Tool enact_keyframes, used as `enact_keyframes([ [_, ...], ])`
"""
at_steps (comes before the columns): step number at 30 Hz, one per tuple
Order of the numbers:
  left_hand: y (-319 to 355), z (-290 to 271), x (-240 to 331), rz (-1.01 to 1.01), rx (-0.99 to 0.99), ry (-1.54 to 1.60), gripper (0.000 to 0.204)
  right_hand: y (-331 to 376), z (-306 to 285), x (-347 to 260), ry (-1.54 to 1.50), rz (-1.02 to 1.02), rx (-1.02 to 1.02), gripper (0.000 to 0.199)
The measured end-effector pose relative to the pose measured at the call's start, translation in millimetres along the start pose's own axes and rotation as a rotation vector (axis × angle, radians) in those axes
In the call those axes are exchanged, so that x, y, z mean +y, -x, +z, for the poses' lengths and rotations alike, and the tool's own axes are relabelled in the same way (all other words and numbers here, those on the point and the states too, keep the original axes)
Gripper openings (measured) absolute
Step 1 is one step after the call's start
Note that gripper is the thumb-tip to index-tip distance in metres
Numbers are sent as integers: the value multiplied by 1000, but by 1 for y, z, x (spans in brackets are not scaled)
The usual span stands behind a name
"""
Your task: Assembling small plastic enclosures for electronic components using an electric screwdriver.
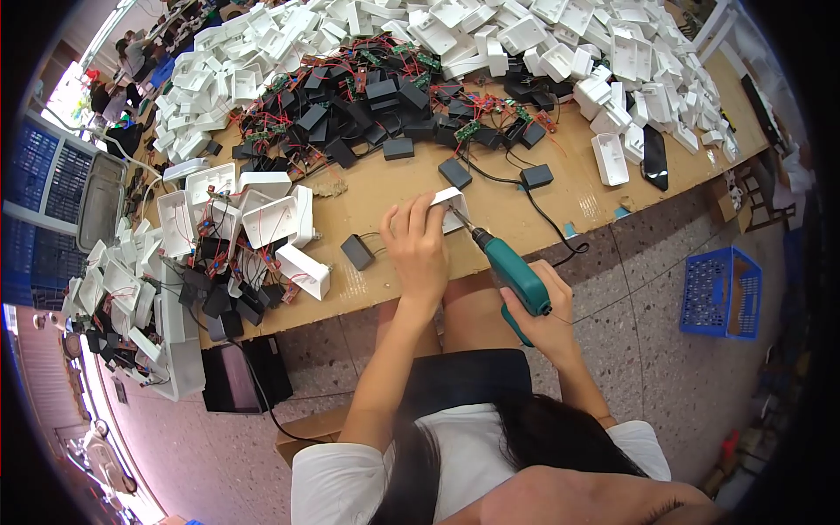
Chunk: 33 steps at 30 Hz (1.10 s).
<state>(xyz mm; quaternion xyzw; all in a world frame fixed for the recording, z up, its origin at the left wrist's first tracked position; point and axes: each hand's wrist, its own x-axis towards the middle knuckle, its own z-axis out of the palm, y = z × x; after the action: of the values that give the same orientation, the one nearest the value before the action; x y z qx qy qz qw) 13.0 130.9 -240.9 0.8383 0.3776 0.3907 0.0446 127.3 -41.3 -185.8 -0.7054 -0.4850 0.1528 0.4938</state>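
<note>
My left hand [416, 243] is closed on a small white plastic housing [457, 203] near the table's front edge, its fingers over the left side. My right hand [549, 308] grips a green electric screwdriver [514, 269] from the right. The tool tilts up and to the left, and its bit reaches into the housing; whether it meets a screw is too small to tell. A black box with a thin wire [357, 252] lies just left of my left hand. Beyond the housing rest two more black boxes, one left [455, 172] and one right [536, 177].
White housings [262, 57] are heaped along the back, with black boxes and red-wired green circuit boards [359, 83] before them. More parts fill a white bin [179, 341] at left. A black cable [547, 219] crosses the right side, near a phone [654, 159]. A blue basket [719, 293] stands on the floor.
</note>
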Motion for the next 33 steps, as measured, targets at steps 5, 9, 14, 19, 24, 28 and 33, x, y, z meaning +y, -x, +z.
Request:
enact_keyframes([
  [5, 2, 2, -7, -3, 6, 3, 18, -1, 4, 0, 19, 39, -40, 24],
  [9, 3, 4, -13, -4, 5, 3, 19, -3, 11, -2, 10, 13, -25, 24],
  [14, 3, 2, -16, 1, 6, 4, 19, -1, 15, -2, 19, 10, -20, 23],
  [19, 5, 2, -17, 5, 4, -1, 19, 1, 13, -2, 52, 34, -63, 24],
  [24, 5, 1, -15, 8, 5, 1, 19, 3, 14, -2, 18, 0, -7, 24],
  [28, 5, 2, -15, 8, 16, -1, 18, 3, 14, -1, 14, 5, -10, 24],
  [33, 5, 1, -15, 13, 8, -3, 18, 4, 15, 0, 9, 14, 3, 24],
])
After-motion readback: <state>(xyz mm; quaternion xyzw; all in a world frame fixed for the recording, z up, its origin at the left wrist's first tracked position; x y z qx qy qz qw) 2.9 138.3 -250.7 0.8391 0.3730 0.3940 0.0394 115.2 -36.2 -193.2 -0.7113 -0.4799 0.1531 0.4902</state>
